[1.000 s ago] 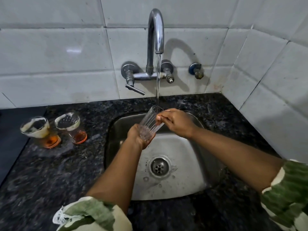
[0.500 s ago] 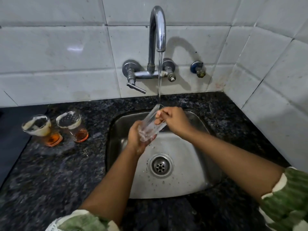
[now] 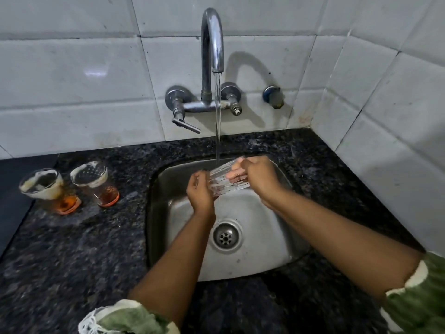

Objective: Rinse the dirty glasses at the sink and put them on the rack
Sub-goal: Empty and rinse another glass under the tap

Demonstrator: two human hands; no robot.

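A clear ribbed glass (image 3: 222,180) lies almost on its side over the steel sink (image 3: 265,242), under the running stream from the tap (image 3: 213,44). My left hand (image 3: 199,192) grips its base. My right hand (image 3: 256,175) holds its rim end, fingers inside the mouth. Two dirty glasses with foam and amber dregs stand on the counter at the left: one (image 3: 49,190) nearer the edge, one (image 3: 95,183) closer to the sink. No rack is in view.
The counter (image 3: 72,261) is dark speckled granite with white tiled walls behind and to the right. A lever handle (image 3: 185,125) sticks out under the tap. The sink drain (image 3: 226,237) lies below my hands. A dark surface (image 3: 9,189) borders the counter's left.
The glass has tipped from steeply tilted to nearly horizontal under the stream. My right hand has shifted further over its mouth. The view has drifted slightly downward.
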